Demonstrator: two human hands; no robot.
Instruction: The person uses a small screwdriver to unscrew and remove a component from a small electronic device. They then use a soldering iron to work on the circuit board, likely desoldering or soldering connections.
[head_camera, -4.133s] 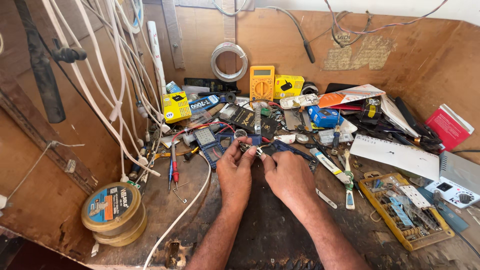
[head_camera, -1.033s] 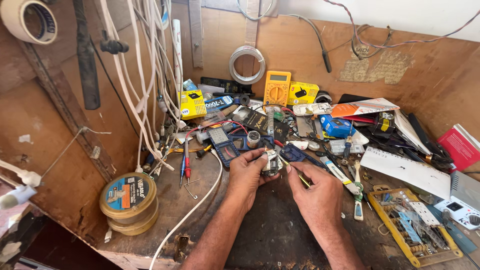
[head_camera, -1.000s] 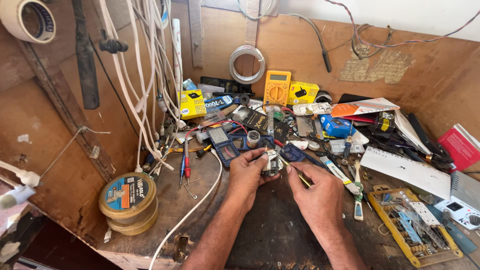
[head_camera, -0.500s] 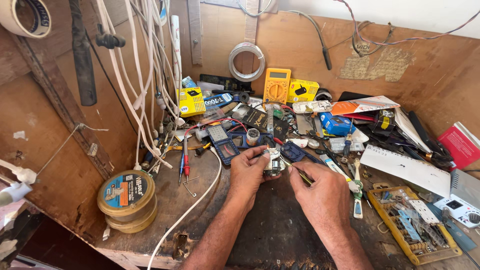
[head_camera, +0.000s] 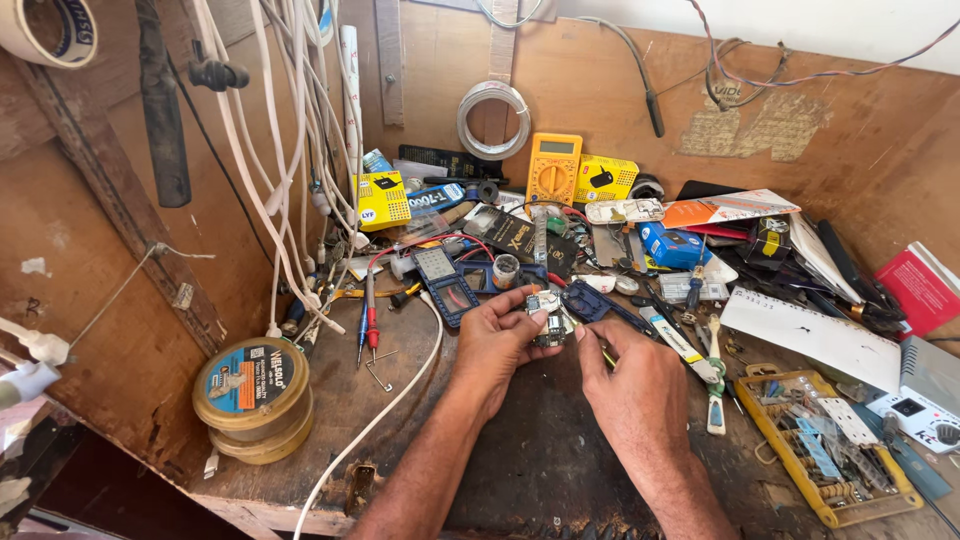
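My left hand (head_camera: 497, 338) pinches a small circuit board (head_camera: 547, 322) by its edge, just above the dark mat (head_camera: 540, 450) on the wooden bench. My right hand (head_camera: 634, 375) grips a thin tool (head_camera: 604, 353) whose tip meets the board's right side. The two hands sit close together in the middle of the bench. A blue phone housing (head_camera: 587, 299) lies just behind the board.
A yellow multimeter (head_camera: 553, 169) leans on the back wall beside yellow boxes (head_camera: 604, 178). White cables (head_camera: 290, 170) hang at left over a round tin (head_camera: 252, 393). A yellow parts tray (head_camera: 826, 447), papers (head_camera: 815, 335) and small tools crowd the right.
The head camera has shifted, bringing the left wall and tape roll into view. My hands have come closer together on the small board; over the last second they barely move.
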